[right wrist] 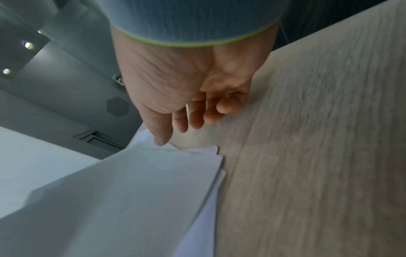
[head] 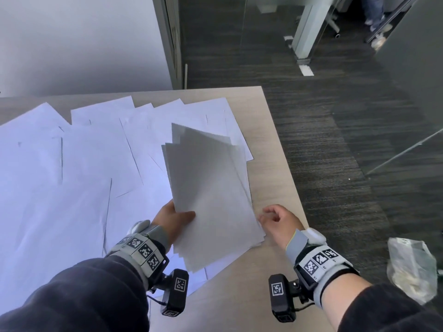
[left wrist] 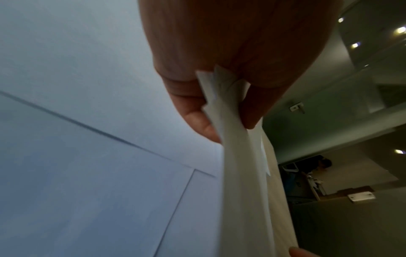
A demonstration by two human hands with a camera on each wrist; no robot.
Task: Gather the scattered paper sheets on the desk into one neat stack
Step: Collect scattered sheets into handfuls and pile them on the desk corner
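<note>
My left hand [head: 173,218] grips a loosely fanned bundle of white sheets [head: 208,188] at its near left edge, thumb on top and fingers underneath. The left wrist view shows that pinch on the bundle's edge [left wrist: 237,156], whose sheets sit uneven. My right hand [head: 273,218] hovers at the bundle's near right edge with loosely curled fingers. In the right wrist view its thumb tip [right wrist: 161,141] touches the sheet corners [right wrist: 193,151]; it holds nothing. Several more scattered sheets [head: 84,164] overlap across the wooden desk [head: 271,164] to the left.
The desk's right edge [head: 290,168] runs close beside my right hand, with dark carpet [head: 335,140] beyond. A crumpled plastic bag [head: 412,267] lies on the floor at the right. A white wall [head: 84,44] stands behind the desk.
</note>
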